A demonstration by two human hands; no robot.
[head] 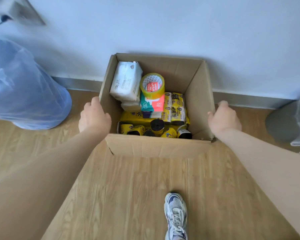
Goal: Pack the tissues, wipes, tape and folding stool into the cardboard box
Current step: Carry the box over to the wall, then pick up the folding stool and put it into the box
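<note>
An open cardboard box (194, 84) stands on the wooden floor against the white wall. Inside, a white tissue pack (126, 81) leans at the back left. A yellow-edged tape roll (152, 85) rests on a teal and coral wipes pack (152, 104). Yellow packets and several black-and-yellow rolls (156, 129) fill the bottom. My left hand (93, 116) presses flat on the box's left outer wall. My right hand (223, 118) presses on the right outer wall. No folding stool shows.
A blue translucent plastic bag (22, 87) bulges at the left. A grey bin with a plastic liner (291, 122) sits at the right edge. One foot in a white sneaker (176, 215) stands on the floor in front of the box.
</note>
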